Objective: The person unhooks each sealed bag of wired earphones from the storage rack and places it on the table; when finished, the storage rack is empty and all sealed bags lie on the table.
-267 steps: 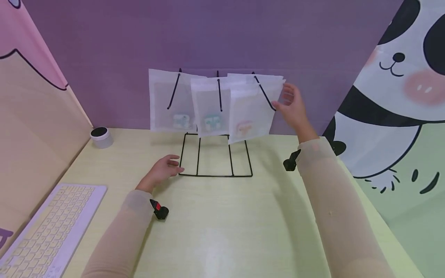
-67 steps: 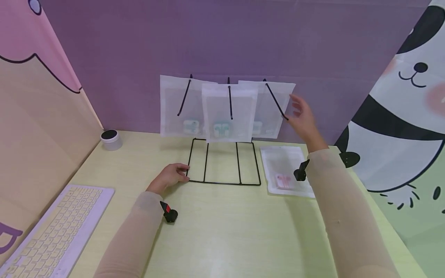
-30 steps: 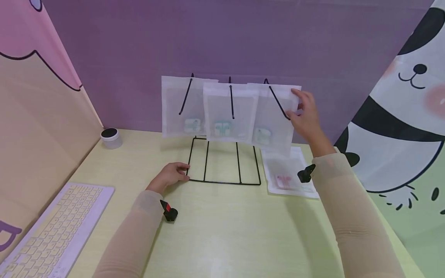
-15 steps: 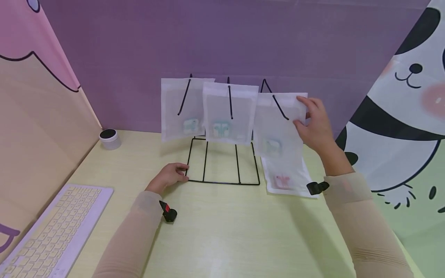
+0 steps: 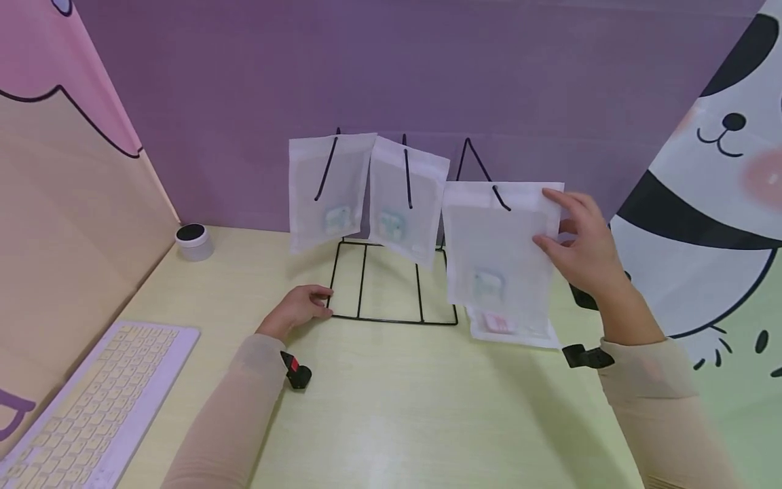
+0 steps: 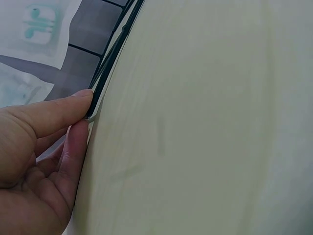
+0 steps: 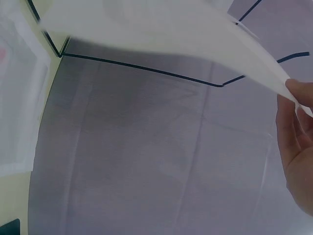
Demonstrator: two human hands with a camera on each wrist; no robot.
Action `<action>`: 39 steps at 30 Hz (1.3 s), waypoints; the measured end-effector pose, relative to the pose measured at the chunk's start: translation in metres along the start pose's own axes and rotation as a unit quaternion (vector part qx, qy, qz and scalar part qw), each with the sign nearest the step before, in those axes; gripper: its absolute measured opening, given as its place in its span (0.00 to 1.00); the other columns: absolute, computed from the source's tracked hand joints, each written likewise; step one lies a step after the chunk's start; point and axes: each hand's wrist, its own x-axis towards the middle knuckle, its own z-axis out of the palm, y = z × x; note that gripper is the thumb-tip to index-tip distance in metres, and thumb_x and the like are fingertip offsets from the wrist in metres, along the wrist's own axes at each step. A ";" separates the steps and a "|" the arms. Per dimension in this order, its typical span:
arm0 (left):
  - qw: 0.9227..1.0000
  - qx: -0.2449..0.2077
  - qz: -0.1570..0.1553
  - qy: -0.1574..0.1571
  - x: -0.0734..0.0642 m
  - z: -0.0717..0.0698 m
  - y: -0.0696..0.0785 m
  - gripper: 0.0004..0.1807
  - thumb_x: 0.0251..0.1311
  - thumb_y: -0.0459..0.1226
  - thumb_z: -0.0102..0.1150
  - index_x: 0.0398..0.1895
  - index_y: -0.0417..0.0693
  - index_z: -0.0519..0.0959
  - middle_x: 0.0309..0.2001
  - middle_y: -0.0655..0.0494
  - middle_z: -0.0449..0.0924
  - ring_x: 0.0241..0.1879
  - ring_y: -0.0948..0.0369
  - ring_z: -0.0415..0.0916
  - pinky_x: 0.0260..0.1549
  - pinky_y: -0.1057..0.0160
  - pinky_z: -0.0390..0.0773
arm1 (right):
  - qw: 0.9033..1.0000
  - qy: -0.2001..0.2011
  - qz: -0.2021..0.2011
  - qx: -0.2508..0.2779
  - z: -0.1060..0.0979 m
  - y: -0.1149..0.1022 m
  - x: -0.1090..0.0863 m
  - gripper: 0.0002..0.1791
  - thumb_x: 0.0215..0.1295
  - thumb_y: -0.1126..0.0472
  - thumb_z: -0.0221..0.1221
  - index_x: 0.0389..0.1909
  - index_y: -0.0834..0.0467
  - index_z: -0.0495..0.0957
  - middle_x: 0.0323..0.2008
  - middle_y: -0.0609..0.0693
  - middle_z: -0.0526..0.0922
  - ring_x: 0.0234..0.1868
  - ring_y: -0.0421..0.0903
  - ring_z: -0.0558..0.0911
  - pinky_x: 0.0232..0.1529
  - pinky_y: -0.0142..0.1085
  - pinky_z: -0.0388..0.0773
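The right hand (image 5: 583, 244) is pinching a translucent pouch (image 5: 497, 248), teal contents showing, threaded on the right prong (image 5: 502, 199); the left hand (image 5: 296, 311) is pinching the wire rack (image 5: 391, 320); two hanging pouches (image 5: 334, 187) are flanking it, one containing earphones (image 6: 40, 24); a pink-bearing pouch (image 5: 512, 339) is lying on the table (image 5: 391, 407).

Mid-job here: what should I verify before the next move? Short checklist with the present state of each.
1. Left hand steadying the rack: ok, it pinches the base's near left corner.
2. Right hand gripping the right packet: ok, it pinches the upper right edge.
3. Right packet off its hook: not ok, the hook's tip pokes out in front of it.
4. Left packet and middle packet on their hooks: ok, though both hang tilted.
5. Table bare below the right packet: not ok, another packet lies there.
6. Right packet's hole untorn: cannot tell, too small.
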 end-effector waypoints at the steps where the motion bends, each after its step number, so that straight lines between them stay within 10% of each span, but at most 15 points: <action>1: 1.000 -0.001 0.000 -0.001 0.000 0.000 0.000 0.26 0.57 0.30 0.69 0.61 0.44 0.77 0.45 0.48 0.74 0.45 0.52 0.69 0.47 0.56 0.68 | 1.000 -0.002 -0.001 0.006 -0.003 -0.001 -0.002 0.39 0.56 0.76 0.65 0.69 0.61 0.65 0.60 0.61 0.64 0.37 0.37 0.77 0.35 0.14 0.67; 5: 1.000 -0.003 0.001 0.001 0.000 -0.002 0.001 0.26 0.56 0.30 0.68 0.61 0.43 0.77 0.44 0.48 0.74 0.45 0.52 0.69 0.49 0.55 0.67 | 1.000 -0.015 -0.007 0.023 -0.012 -0.006 -0.011 0.39 0.55 0.78 0.65 0.69 0.61 0.65 0.59 0.59 0.64 0.36 0.20 0.72 0.36 0.15 0.69; 15: 1.000 -0.010 -0.001 -0.002 -0.001 -0.001 0.002 0.26 0.57 0.30 0.68 0.60 0.42 0.76 0.45 0.47 0.74 0.45 0.52 0.69 0.49 0.55 0.68 | 0.997 -0.021 -0.014 0.072 -0.034 -0.018 -0.038 0.41 0.50 0.84 0.64 0.68 0.63 0.66 0.53 0.37 0.64 0.40 0.23 0.76 0.34 0.19 0.73; 39: 1.000 -0.009 -0.005 -0.009 -0.003 0.000 0.005 0.26 0.57 0.30 0.68 0.61 0.43 0.76 0.45 0.48 0.74 0.46 0.52 0.69 0.50 0.55 0.67 | 0.977 -0.146 -0.002 0.158 -0.035 0.009 -0.097 0.44 0.53 0.84 0.62 0.71 0.60 0.62 0.59 0.44 0.64 0.42 0.33 0.81 0.31 0.29 0.79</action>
